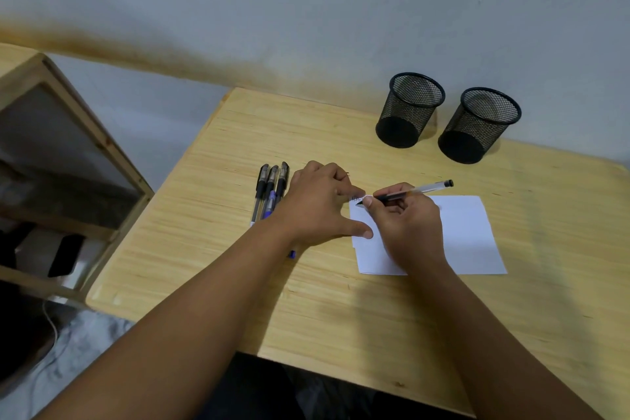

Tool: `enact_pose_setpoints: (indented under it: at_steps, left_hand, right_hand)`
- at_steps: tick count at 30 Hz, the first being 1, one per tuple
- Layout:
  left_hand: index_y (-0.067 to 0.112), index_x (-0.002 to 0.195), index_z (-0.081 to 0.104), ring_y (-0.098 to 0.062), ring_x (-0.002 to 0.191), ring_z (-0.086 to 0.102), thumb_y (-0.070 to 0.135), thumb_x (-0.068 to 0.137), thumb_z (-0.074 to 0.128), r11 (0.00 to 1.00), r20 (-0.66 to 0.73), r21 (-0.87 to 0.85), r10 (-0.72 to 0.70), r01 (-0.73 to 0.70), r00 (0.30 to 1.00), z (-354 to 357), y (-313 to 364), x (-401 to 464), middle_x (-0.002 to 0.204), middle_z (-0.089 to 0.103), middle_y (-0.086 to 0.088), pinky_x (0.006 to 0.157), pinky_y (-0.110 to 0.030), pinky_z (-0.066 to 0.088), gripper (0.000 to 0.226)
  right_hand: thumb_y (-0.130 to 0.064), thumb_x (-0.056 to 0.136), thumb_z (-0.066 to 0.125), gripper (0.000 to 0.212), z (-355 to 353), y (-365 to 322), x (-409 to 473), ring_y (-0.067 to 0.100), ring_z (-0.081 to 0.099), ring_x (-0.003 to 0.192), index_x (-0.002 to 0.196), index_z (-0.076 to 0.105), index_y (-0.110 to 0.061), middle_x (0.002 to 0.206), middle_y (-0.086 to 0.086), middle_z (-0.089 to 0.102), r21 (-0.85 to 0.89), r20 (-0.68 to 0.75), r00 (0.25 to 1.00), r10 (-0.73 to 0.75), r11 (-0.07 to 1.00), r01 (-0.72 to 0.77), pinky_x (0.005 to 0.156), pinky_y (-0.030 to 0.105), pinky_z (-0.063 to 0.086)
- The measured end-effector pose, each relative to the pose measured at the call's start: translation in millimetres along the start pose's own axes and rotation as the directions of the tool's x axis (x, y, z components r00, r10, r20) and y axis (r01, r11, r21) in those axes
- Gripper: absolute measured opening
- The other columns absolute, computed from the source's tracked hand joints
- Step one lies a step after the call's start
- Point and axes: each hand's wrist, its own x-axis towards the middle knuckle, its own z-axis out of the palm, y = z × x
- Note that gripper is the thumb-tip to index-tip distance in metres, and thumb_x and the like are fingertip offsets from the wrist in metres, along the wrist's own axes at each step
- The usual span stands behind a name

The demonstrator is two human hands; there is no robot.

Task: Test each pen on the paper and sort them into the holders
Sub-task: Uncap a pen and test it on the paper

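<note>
Now pinching pen (405,194) in right hand (407,227), tip touching paper (470,235); pressing paper's corner with half-spread left hand (320,204).

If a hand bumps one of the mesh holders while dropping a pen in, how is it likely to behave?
Each mesh holder looks light: thin wire mesh, nothing visible inside, so a bump would probably slide it on the smooth table. It is taller than its base is wide, so it may tip. On its side, the round wall would likely let it roll.

Black mesh holders (414,109), white paper (467,235), pale wood table (238,266).
</note>
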Motion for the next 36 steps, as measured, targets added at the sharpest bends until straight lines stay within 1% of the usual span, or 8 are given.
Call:
enact_pose_setpoints:
  at_steps: [10,17,20,23,27,30,34,36]
  left_hand:
    - [0.042,0.118,0.067,-0.008,0.103,0.03,0.073,0.058,0.076,1.0,-0.007,-0.017,-0.006,0.006,1.0,0.3,-0.1,0.2,0.108,0.048,0.018,0.093,-0.029,0.022,0.068]
    - [0.043,0.117,0.068,-0.007,0.103,0.029,0.073,0.057,0.076,0.999,-0.018,-0.031,-0.01,0.009,1.0,1.4,0.3,0.8,0.108,0.048,0.019,0.092,-0.028,0.019,0.068]
    - [0.042,0.117,0.067,-0.008,0.104,0.03,0.073,0.057,0.076,1.0,-0.02,-0.019,-0.013,0.012,1.0,2.0,0.3,0.9,0.108,0.048,0.019,0.093,-0.028,0.019,0.068]
    - [0.042,0.117,0.067,-0.007,0.102,0.028,0.073,0.057,0.075,1.0,-0.025,-0.019,-0.013,0.013,1.0,2.6,-0.4,1.3,0.108,0.048,0.019,0.092,-0.027,0.018,0.069]
    - [0.042,0.118,0.067,-0.006,0.103,0.029,0.073,0.057,0.076,1.0,-0.019,-0.021,-0.012,0.012,1.0,2.4,-0.6,1.5,0.109,0.048,0.019,0.092,-0.028,0.019,0.069]
    - [0.042,0.118,0.067,-0.006,0.102,0.028,0.073,0.057,0.076,1.0,-0.022,-0.017,-0.01,0.01,1.0,2.2,-0.7,1.2,0.109,0.047,0.02,0.092,-0.028,0.02,0.069]
    - [0.043,0.119,0.067,-0.004,0.101,0.026,0.073,0.058,0.075,1.0,-0.021,-0.014,-0.011,0.011,1.0,2.5,-0.9,1.1,0.109,0.046,0.02,0.092,-0.028,0.019,0.069]
    - [0.043,0.119,0.067,-0.004,0.101,0.026,0.073,0.058,0.075,1.0,-0.02,-0.011,-0.01,0.01,1.0,2.5,-0.7,1.1,0.109,0.046,0.02,0.092,-0.028,0.019,0.068]
  right_hand:
    - [-0.02,0.085,0.074,0.009,2.9,-0.5,-0.2,-0.022,0.058,0.063,0.082,0.067,-0.016,0.061,-0.025,0.056,-0.048,0.001,0.998,-0.061,0.997,0.061,0.058,-0.001,0.041]
    - [-0.023,0.085,0.074,0.012,4.3,3.0,2.7,-0.016,0.06,0.06,0.085,0.07,-0.012,0.062,-0.019,0.059,-0.081,-0.013,0.996,-0.083,0.993,0.082,0.059,0.001,0.043]
    - [-0.02,0.086,0.074,0.009,3.9,0.5,0.2,-0.019,0.059,0.062,0.082,0.067,-0.016,0.061,-0.02,0.057,-0.076,-0.012,0.996,-0.091,0.993,0.09,0.058,-0.001,0.042]
    - [-0.02,0.085,0.075,0.011,2.7,-0.6,-1.2,-0.011,0.061,0.057,0.08,0.064,-0.019,0.061,-0.02,0.059,-0.066,-0.007,0.997,-0.075,0.995,0.074,0.056,0.004,0.043]
    - [-0.021,0.085,0.075,0.009,3.7,-0.3,-0.4,-0.006,0.061,0.055,0.084,0.069,-0.014,0.062,-0.014,0.061,-0.077,-0.02,0.998,-0.067,0.995,0.066,0.056,0.003,0.044]
    - [-0.022,0.086,0.074,0.012,4.3,0.5,-0.4,-0.008,0.058,0.056,0.087,0.071,-0.011,0.065,-0.012,0.062,-0.083,-0.044,0.996,-0.076,0.994,0.072,0.057,0.002,0.044]
    - [-0.018,0.085,0.076,0.011,3.7,0.0,-3.0,0.003,0.063,0.06,0.085,0.071,-0.007,0.066,-0.006,0.065,-0.075,-0.046,0.994,-0.103,0.992,0.099,0.062,0.019,0.052]
    - [-0.018,0.084,0.076,0.012,3.7,0.3,-2.6,0.005,0.065,0.061,0.086,0.07,-0.007,0.066,-0.007,0.065,-0.052,-0.057,0.994,-0.09,0.995,0.087,0.062,0.018,0.053]
